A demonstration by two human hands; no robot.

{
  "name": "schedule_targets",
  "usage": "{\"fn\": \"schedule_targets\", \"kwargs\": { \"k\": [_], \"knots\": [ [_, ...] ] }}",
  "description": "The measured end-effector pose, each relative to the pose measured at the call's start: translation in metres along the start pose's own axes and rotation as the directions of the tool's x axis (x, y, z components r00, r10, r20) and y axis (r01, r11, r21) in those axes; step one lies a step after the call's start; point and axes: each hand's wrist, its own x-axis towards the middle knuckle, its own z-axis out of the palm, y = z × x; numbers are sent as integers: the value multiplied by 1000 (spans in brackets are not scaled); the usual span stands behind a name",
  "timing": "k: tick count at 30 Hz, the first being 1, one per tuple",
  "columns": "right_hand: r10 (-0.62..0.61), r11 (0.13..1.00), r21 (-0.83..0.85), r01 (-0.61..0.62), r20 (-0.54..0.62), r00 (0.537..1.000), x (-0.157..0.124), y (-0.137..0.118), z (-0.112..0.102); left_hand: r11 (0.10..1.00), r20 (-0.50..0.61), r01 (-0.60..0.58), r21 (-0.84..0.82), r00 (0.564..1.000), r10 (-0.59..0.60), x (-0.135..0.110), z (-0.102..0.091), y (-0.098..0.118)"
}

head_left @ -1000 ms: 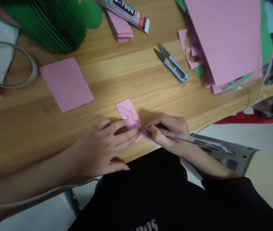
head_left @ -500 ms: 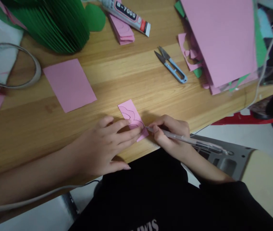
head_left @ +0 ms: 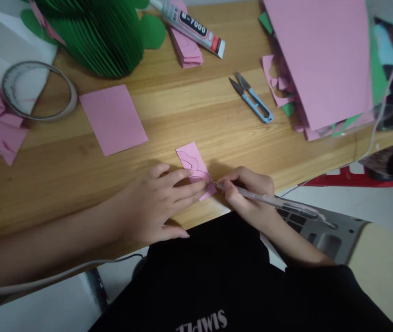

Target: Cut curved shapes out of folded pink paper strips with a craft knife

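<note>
A small pink paper piece (head_left: 192, 153) with curved dark lines drawn on it lies near the table's front edge. My left hand (head_left: 162, 200) is open, its fingers stretched out and pressing flat on the paper, hiding part of it. In my right hand (head_left: 248, 189) is a slim clear pen (head_left: 272, 200), its fingers pinched close to the tip. The pen tip touches the right edge of the paper, beside my left fingertips. Above and to the left lies a plain pink paper square (head_left: 113, 120).
Blue thread snips (head_left: 256, 103) lie behind my hands. Further back are a glue tube (head_left: 196, 27) on folded pink strips (head_left: 187, 50) and a green pleated paper form (head_left: 103, 41). A tape roll (head_left: 70, 103) stands left, a pink paper stack (head_left: 328, 60) right, with a white cable (head_left: 378, 113) alongside.
The view has shifted, so the things on the table appear a little further right. Both hands keep almost the same pose, with the pen tip still at the paper's right edge.
</note>
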Motion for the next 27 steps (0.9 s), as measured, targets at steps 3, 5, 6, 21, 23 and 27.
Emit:
{"fn": "schedule_targets", "kwargs": {
  "k": [3,5,6,21,23,27],
  "knots": [
    [-10,1000,-6,10,4,1000,-2,0,-1,1000,6,5,-9,1000,-5,-1,1,0],
    [-12,1000,-2,12,7,1000,-2,0,-1,1000,13,4,-9,1000,-4,0,0,0],
    [-14,1000,0,14,13,1000,-3,0,-1,1000,17,7,-5,1000,-7,0,-1,0],
    [-53,998,27,53,5,999,-2,-3,0,999,26,12,46,1000,-13,3,-6,1],
    [-61,997,46,62,-23,998,-2,-4,0,999,27,11,46,1000,-12,3,-6,0],
    [-112,991,74,109,25,993,-6,-4,1,998,10,-23,53,1000,22,3,-5,-1]
  ]
}}
